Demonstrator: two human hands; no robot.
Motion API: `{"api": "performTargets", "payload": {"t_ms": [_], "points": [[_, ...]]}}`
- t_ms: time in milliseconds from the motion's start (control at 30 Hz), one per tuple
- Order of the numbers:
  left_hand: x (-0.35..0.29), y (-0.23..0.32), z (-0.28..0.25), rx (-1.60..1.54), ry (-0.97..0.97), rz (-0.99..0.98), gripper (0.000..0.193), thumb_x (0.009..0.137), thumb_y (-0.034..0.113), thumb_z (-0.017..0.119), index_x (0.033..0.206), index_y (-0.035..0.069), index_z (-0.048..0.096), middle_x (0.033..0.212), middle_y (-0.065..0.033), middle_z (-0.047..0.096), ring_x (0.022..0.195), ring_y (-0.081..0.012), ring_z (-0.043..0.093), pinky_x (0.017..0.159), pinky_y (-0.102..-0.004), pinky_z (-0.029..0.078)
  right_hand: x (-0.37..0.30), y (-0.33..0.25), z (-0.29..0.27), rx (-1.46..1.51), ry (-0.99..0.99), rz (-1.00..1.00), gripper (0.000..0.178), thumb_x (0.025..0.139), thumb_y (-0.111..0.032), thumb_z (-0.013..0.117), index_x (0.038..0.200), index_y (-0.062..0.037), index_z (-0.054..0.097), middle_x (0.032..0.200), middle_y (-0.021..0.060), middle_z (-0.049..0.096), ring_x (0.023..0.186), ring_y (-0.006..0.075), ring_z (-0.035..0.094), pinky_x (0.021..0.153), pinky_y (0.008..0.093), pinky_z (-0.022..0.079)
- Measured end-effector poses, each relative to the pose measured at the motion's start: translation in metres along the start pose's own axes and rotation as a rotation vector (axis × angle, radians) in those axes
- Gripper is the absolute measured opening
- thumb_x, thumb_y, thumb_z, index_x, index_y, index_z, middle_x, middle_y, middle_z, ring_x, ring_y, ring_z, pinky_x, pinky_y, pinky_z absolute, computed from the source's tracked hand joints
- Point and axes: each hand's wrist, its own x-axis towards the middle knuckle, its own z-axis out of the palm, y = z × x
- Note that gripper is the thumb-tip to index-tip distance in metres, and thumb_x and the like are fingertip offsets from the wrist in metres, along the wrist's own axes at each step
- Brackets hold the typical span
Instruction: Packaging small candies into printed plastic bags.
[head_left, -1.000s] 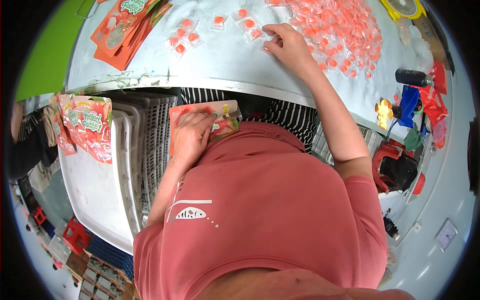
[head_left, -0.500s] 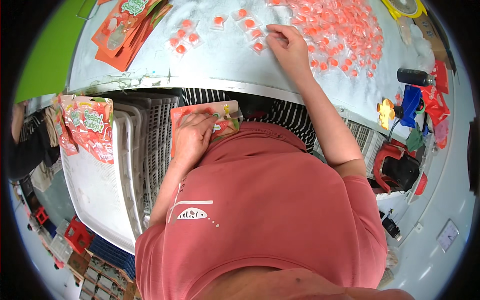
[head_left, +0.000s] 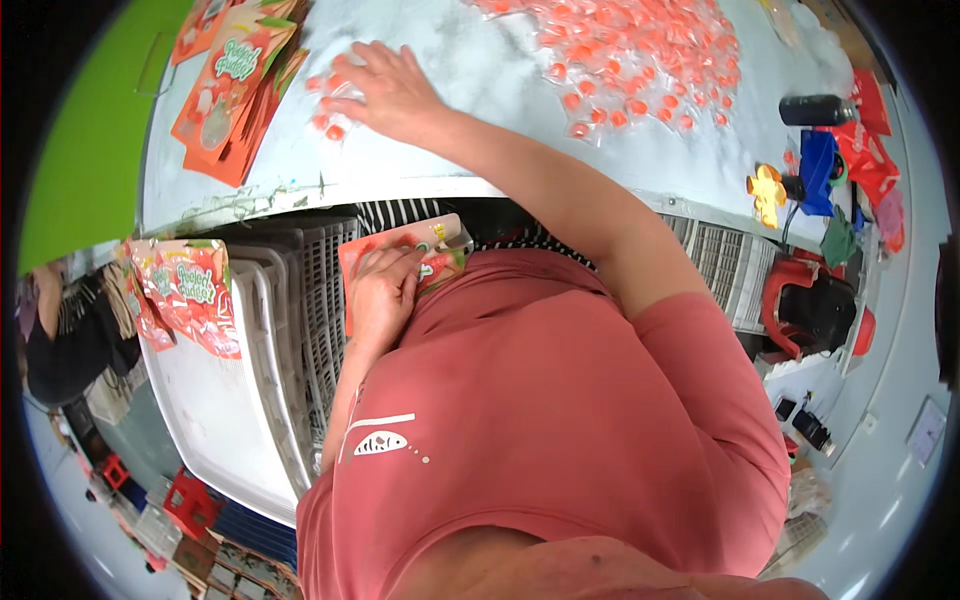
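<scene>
My left hand (head_left: 383, 292) grips a pink-and-red candy pouch (head_left: 440, 236) against my waist, just below the table's front edge. The pouch lies tilted, and its opening points to the right. Above the tabletop my right arm stretches across to the left. My right hand (head_left: 392, 98) is open, fingers spread, over a small group of clear-wrapped orange-red candies (head_left: 334, 130). Part of that group is hidden under the fingers. A large heap of the same wrapped candies (head_left: 640, 75) spreads over the table to the right.
A stack of flat orange pouches (head_left: 225, 95) lies at the table's left. Filled pouches (head_left: 190, 290) rest on a white tray (head_left: 215, 410) beside upright plastic crates. On the right are a black bottle (head_left: 815, 110), a blue object (head_left: 818, 172) and red bags (head_left: 868, 165).
My right hand has swept left from beside the heap to the small candy group, its fingers spreading. The loose candies between are gone from there. My left hand keeps its hold on the pouch.
</scene>
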Motion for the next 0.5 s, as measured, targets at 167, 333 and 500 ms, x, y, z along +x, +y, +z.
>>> {"api": "performTargets", "payload": {"t_ms": [167, 333, 500], "points": [[-0.003, -0.004, -0.002, -0.020, -0.015, -0.060, 0.023, 0.079, 0.004, 0.068, 0.101, 0.008, 0.075, 0.100, -0.0059, 0.071, 0.104, -0.0255, 0.064, 0.094, -0.0393, 0.048, -0.035, 0.005, -0.060, 0.327, 0.211, 0.051, 0.039, 0.091, -0.026, 0.067, 0.128, -0.0121, 0.062, 0.137, 0.0159, 0.052, 0.126, 0.0354, 0.051, 0.102, 0.0441, 0.046], [0.000, -0.003, -0.003, 0.005, 0.003, -0.034, 0.020, 0.082, 0.005, 0.069, 0.101, 0.007, 0.074, 0.098, -0.0072, 0.071, 0.097, -0.0277, 0.065, 0.086, -0.0382, 0.050, -0.115, 0.060, -0.143, -0.120, 0.196, 0.052, 0.037, 0.091, -0.019, 0.066, 0.126, -0.0088, 0.062, 0.135, 0.0158, 0.053, 0.123, 0.0370, 0.052, 0.101, 0.0443, 0.046], [0.010, 0.001, -0.005, -0.001, -0.041, 0.049, 0.017, 0.083, 0.004, 0.068, 0.099, 0.006, 0.073, 0.094, -0.0092, 0.070, 0.091, -0.0304, 0.065, 0.079, -0.0378, 0.052, -0.135, 0.071, -0.141, -0.342, 0.087, 0.051, 0.037, 0.094, -0.020, 0.062, 0.128, -0.0070, 0.061, 0.140, 0.0155, 0.050, 0.126, 0.0365, 0.050, 0.107, 0.0434, 0.041]]}}
